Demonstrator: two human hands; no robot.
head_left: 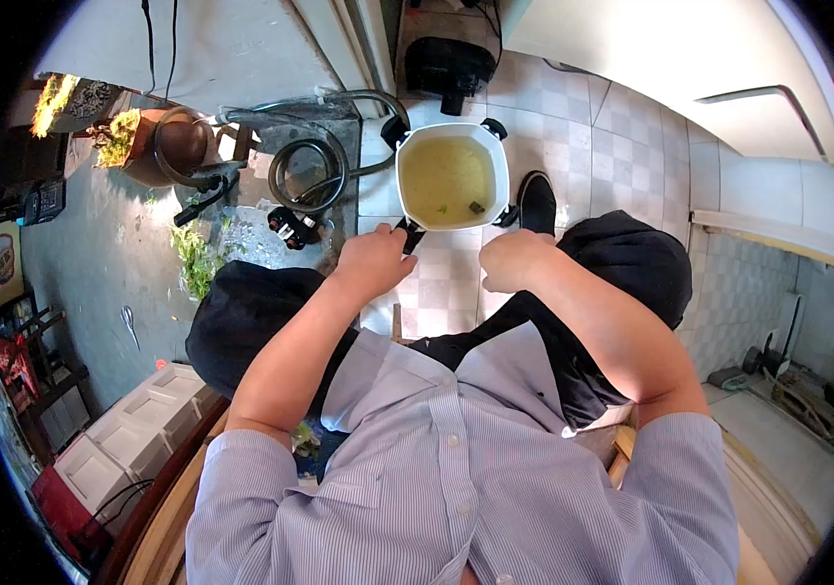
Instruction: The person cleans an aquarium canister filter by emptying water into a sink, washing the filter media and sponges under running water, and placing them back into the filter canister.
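Pale tiles (568, 107) under me here, grey floor (76, 292) off to the left, a coiled hose (342, 175) that side. And the white bucket (502, 185) sits on the tiles just ahead of me, probably placed there so both arms reach it. Inside: yellowish liquid (446, 175), a green scrap (442, 209) and a dark lump (476, 208) near the close rim. Left grip (373, 261) curled by its near-left corner, right grip (517, 261) bunched near the right; whether either is clamped on anything, I can't tell.

head view | texts: none readable | labels: none readable | brands: none readable | numbers, signs: none readable
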